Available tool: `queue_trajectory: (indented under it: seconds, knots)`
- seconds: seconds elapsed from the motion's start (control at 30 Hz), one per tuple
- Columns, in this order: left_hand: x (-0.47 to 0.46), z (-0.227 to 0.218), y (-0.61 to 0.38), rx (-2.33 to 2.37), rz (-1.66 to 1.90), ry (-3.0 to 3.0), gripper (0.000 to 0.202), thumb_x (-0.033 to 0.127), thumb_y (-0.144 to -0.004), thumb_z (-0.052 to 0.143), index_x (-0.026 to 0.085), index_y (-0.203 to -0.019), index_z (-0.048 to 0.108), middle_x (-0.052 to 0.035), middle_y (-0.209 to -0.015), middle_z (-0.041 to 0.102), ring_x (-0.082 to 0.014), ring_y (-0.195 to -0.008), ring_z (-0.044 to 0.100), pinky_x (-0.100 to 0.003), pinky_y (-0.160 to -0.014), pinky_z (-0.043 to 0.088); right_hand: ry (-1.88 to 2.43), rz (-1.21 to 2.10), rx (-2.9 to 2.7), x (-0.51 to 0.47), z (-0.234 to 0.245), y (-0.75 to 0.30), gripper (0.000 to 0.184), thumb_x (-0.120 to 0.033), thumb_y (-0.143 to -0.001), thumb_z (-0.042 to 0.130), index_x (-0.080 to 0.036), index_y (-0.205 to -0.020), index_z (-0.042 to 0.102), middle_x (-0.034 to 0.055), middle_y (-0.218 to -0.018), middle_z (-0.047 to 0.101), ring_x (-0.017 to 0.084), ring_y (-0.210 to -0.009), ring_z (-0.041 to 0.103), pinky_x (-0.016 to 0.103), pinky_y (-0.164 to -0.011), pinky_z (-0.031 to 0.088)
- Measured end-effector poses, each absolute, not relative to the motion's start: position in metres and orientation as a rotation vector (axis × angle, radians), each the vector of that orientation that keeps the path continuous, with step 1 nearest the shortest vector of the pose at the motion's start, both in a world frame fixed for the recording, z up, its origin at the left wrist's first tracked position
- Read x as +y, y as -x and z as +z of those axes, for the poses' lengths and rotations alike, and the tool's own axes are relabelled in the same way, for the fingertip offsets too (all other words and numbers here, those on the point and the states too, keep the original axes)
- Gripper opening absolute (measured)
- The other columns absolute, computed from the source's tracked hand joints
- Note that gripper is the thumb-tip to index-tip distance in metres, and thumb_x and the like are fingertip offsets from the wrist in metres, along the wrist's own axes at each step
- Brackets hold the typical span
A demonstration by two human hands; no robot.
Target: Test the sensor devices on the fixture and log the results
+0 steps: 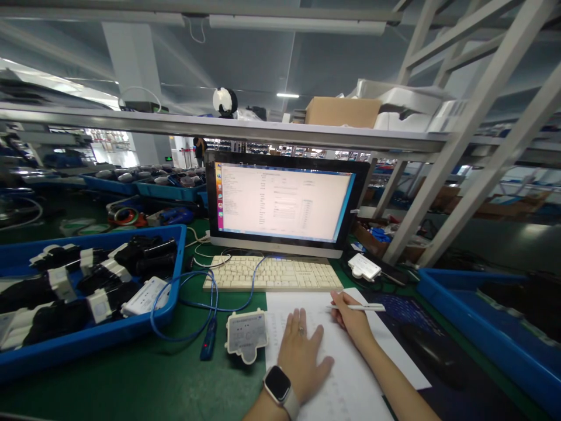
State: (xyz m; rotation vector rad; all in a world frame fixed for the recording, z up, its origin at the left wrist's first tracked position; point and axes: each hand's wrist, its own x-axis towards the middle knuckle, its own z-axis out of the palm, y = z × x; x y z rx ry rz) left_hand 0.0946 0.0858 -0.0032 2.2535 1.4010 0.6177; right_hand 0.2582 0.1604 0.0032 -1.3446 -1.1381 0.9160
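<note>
My left hand lies flat on a white paper sheet, fingers spread, with a ring and a smartwatch on its wrist. A white pen is pinched in my right hand, its tip at the upper part of the sheet. Faint marks show on the paper, too blurred to read. Just left of my left hand, a white plastic module with a printed face rests on the green table. A blue USB dongle with a red light lies beside it, joined to a blue cable.
Behind the sheet are a keyboard and a lit monitor. At left, a blue bin holds black and white parts. To the right lie a black mouse, another white module and a second blue bin.
</note>
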Motion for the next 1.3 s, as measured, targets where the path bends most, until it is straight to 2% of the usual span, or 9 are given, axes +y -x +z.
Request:
queue_trajectory:
  seconds: [0.13, 0.3, 0.5, 0.63, 1.03, 1.3]
  knots:
    - [0.087, -0.005, -0.095, 1.41, 0.627, -2.285, 0.057, 0.053, -0.083, 0.049, 0.024, -0.132, 0.046, -0.0129, -0.15, 0.019, -0.034, -0.137, 0.01, -0.052, -0.111, 0.014, 1.382, 0.823, -1.207, 0.161, 0.004, -0.255, 0.049, -0.065, -0.059, 0.061, -0.021, -0.05, 0.043, -0.0014, -0.037, 0.048, 0.008, -0.03, 0.033, 0.021, -0.033, 0.023]
    - [0.088, -0.005, -0.096, 1.459, 0.601, -2.411, 0.056, 0.053, -0.083, 0.049, 0.024, -0.131, 0.047, -0.0144, -0.147, 0.028, -0.0352, -0.136, 0.019, -0.053, -0.109, 0.021, 1.449, 0.646, -1.219, 0.166, 0.005, -0.259, 0.04, -0.049, -0.058, 0.061, -0.023, -0.04, 0.036, -0.0028, -0.033, 0.042, 0.011, -0.038, 0.037, 0.024, -0.043, 0.032]
    - [0.089, -0.008, -0.097, 1.465, 0.59, -2.464, 0.055, 0.052, -0.084, 0.048, 0.022, -0.13, 0.047, -0.0164, -0.146, 0.029, -0.0368, -0.135, 0.019, -0.055, -0.108, 0.022, 1.501, 0.542, -1.188, 0.17, -0.001, -0.264, 0.028, -0.041, -0.06, 0.047, -0.025, -0.045, 0.029, -0.0048, -0.035, 0.038, 0.013, -0.038, 0.036, 0.026, -0.043, 0.031]
    - [0.089, -0.007, -0.096, 1.466, 0.586, -2.484, 0.054, 0.05, -0.084, 0.048, 0.021, -0.129, 0.049, -0.0179, -0.145, 0.031, -0.0372, -0.135, 0.021, -0.053, -0.108, 0.023, 1.518, 0.516, -1.247, 0.169, -0.003, -0.261, 0.023, -0.036, -0.058, 0.047, -0.025, -0.045, 0.031, -0.0052, -0.035, 0.039, 0.013, -0.04, 0.039, 0.025, -0.046, 0.034]
    - [0.089, -0.004, -0.097, 1.486, 0.573, -2.521, 0.053, 0.049, -0.084, 0.049, 0.02, -0.128, 0.049, -0.0157, -0.145, 0.033, -0.0361, -0.134, 0.024, -0.054, -0.108, 0.025, 1.55, 0.495, -1.37, 0.166, -0.003, -0.258, 0.023, -0.035, -0.06, 0.048, -0.024, -0.044, 0.034, -0.005, -0.037, 0.043, 0.014, -0.043, 0.041, 0.026, -0.049, 0.034]
    - [0.09, -0.008, -0.096, 1.487, 0.563, -2.531, 0.053, 0.05, -0.085, 0.047, 0.022, -0.13, 0.047, -0.0157, -0.146, 0.03, -0.036, -0.135, 0.022, -0.053, -0.108, 0.023, 1.564, 0.482, -1.36, 0.167, -0.005, -0.259, 0.023, -0.034, -0.06, 0.047, -0.025, -0.044, 0.033, -0.0051, -0.036, 0.041, 0.014, -0.043, 0.04, 0.026, -0.048, 0.032]
